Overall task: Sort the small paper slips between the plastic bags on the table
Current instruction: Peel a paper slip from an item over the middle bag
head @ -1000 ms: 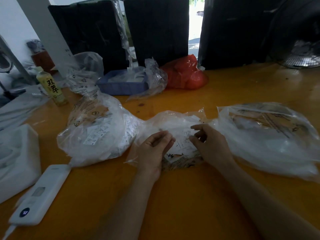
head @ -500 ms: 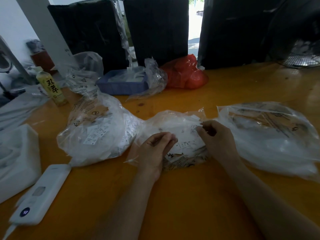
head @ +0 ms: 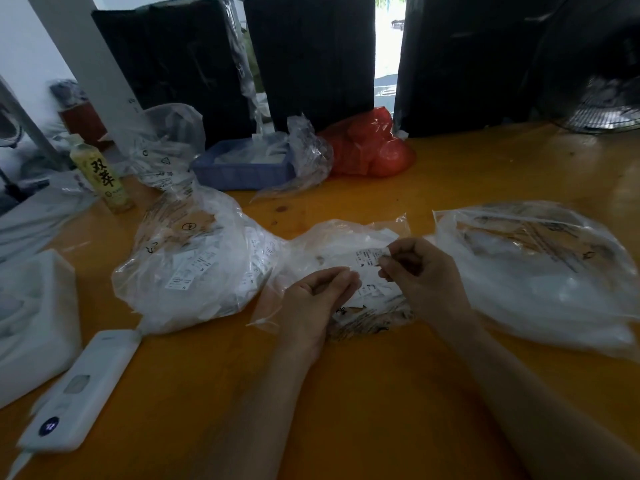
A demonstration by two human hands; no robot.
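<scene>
Three clear plastic bags of small white paper slips lie on the orange table. The left bag (head: pixel 194 261) is full and bulging. The middle bag (head: pixel 332 244) lies flat in front of me. The right bag (head: pixel 540 268) is wide and flatter. My right hand (head: pixel 422 275) pinches one white printed slip (head: pixel 370 258) just above the middle bag. My left hand (head: pixel 318 299) rests on the middle bag with its fingers curled; whether it holds a slip is hidden.
A white device (head: pixel 79 389) and a white box (head: pixel 34 320) lie at the near left. A yellow drink bottle (head: pixel 100 174), a blue tray (head: pixel 242 171), another clear bag (head: pixel 166 143) and a red bag (head: pixel 370 147) stand at the back. Black panels (head: pixel 311 57) rise behind the table.
My right hand reached toward the right side of the middle bag and has now come back with a slip pinched in its fingers. My left hand has stayed in place.
</scene>
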